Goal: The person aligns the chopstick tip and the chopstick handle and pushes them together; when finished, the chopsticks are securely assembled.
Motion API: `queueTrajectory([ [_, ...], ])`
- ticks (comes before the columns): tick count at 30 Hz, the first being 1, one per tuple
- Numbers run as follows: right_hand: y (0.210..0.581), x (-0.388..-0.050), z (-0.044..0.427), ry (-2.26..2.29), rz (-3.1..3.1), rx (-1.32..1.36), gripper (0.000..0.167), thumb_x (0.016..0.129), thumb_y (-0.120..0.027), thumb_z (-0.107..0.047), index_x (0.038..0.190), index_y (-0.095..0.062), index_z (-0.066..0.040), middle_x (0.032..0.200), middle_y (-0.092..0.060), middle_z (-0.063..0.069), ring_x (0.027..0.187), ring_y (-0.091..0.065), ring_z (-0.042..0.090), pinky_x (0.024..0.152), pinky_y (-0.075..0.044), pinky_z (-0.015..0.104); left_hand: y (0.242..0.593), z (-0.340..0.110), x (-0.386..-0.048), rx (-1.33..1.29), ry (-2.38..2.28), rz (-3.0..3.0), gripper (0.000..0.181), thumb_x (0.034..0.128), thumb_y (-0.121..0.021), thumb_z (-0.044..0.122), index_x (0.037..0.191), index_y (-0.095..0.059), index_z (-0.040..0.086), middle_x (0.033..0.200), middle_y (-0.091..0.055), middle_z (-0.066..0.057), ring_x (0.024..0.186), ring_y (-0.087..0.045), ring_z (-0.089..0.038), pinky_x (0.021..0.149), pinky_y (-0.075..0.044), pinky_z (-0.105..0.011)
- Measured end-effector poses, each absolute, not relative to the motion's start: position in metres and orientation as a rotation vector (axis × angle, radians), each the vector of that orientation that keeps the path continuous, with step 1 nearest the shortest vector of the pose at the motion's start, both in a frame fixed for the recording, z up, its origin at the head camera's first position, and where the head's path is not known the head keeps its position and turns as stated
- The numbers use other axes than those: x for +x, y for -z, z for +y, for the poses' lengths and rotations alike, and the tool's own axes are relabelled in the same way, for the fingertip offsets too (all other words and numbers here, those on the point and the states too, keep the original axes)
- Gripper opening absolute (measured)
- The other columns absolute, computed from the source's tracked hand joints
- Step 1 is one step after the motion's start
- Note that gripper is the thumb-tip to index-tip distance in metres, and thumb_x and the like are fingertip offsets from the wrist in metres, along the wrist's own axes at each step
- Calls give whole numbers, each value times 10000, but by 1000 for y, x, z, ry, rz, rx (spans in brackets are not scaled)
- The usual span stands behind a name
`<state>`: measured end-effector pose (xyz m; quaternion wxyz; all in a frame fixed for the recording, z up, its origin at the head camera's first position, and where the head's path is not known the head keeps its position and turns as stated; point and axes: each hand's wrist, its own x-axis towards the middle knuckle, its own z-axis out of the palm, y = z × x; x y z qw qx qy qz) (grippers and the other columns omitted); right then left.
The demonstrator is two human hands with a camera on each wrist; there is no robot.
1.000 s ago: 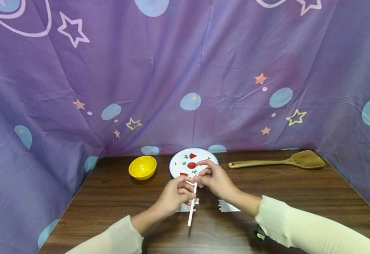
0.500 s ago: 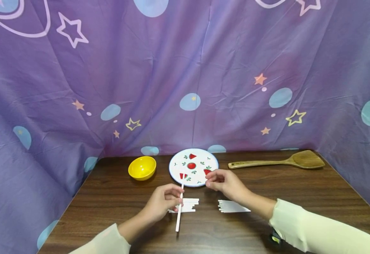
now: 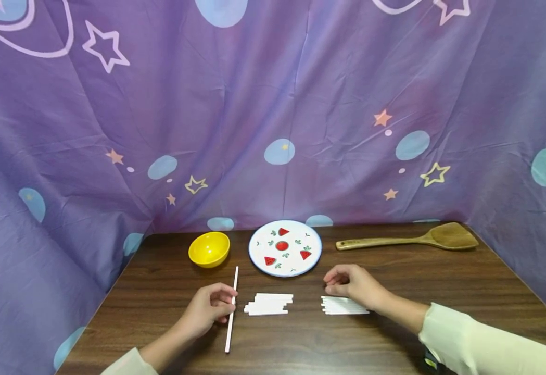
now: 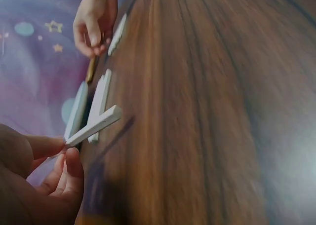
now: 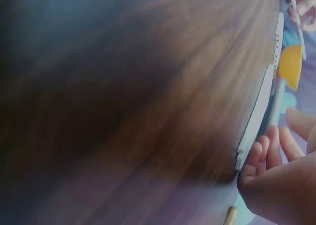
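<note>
My left hand (image 3: pixel 204 311) pinches a thin white stick (image 3: pixel 230 328) between thumb and fingers, left of the plate and above the table. In the left wrist view one end of this stick (image 4: pixel 101 124) points away from the fingertips, and its shadow falls on the wood. A row of several similar white sticks (image 3: pixel 269 304) lies at the table's middle. Another row of white sticks (image 3: pixel 343 305) lies to the right, partly beneath my right hand (image 3: pixel 358 285). Nothing shows between that hand's loosely bent fingers, which also appear in the right wrist view.
Behind the sticks stands a white plate (image 3: pixel 261 249) with a blue rim and fruit prints. A yellow bowl (image 3: pixel 209 249) is to its left, a wooden spatula (image 3: pixel 448 236) to its right. A purple curtain (image 3: pixel 235 109) hangs around the brown table (image 3: pixel 282 346).
Both hands were together on the stick in front of the plate. The right hand let go and moved right to the right-hand row; the left hand carried the stick left.
</note>
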<state>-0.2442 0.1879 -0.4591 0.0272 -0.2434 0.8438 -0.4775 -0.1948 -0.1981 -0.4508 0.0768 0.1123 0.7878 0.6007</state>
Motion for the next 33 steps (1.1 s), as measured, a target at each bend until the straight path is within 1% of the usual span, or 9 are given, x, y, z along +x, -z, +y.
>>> queueTrajectory([
  [4, 460, -243, 193, 1454, 2566, -748, 171, 853, -801, -52, 986, -722, 22, 869, -722, 55, 784, -640, 94, 714, -513, 221, 457, -211, -194, 284, -1746, 2423, 291, 872, -711, -108, 1136, -604, -168, 840, -626, -55, 666, -587, -110, 557, -530, -253],
  [7, 461, -243, 193, 1450, 2537, -745, 173, 845, -803, -32, 984, -721, 30, 861, -719, 63, 769, -620, 80, 687, -497, 204, 459, -222, -195, 299, -1694, 2482, 272, 862, -724, -102, 1107, -618, -155, 821, -625, -54, 635, -562, -88, 530, -495, -233],
  [11, 462, -245, 194, 1442, 2526, -737, 195, 830, -823, -42, 987, -726, 22, 876, -716, 49, 775, -599, 60, 697, -494, 192, 460, -233, -198, 377, -1578, 2585, 232, 855, -746, -74, 1065, -654, -109, 820, -642, -63, 609, -514, -60, 515, -434, -203],
  [15, 463, -246, 194, 1428, 2521, -740, 209, 827, -833, -58, 992, -727, 14, 901, -715, 47, 790, -595, 57, 717, -505, 192, 461, -246, -200, 465, -1476, 2657, 211, 858, -761, -41, 1048, -674, -68, 840, -659, -69, 605, -480, -49, 518, -415, -201],
  [22, 462, -245, 195, 1407, 2518, -738, 219, 822, -837, -67, 993, -725, 11, 902, -710, 38, 791, -590, 61, 722, -505, 195, 462, -266, -202, 587, -1352, 2766, 218, 841, -806, 44, 1029, -711, -7, 832, -632, -2, 627, -442, -24, 557, -372, -214],
  [27, 461, -245, 195, 1397, 2515, -743, 221, 817, -839, -66, 991, -725, 7, 902, -708, 35, 794, -588, 63, 727, -507, 200, 462, -274, -204, 590, -1287, 2770, 226, 826, -824, 60, 1022, -723, 13, 821, -604, 27, 610, -427, -25, 548, -365, -217],
  [33, 460, -245, 197, 1375, 2498, -771, 232, 808, -845, -70, 992, -724, 2, 918, -712, 58, 811, -595, 60, 750, -518, 204, 459, -276, -203, 569, -1285, 2718, 243, 829, -821, 51, 1040, -720, -15, 810, -599, 10, 609, -436, -20, 545, -366, -202],
])
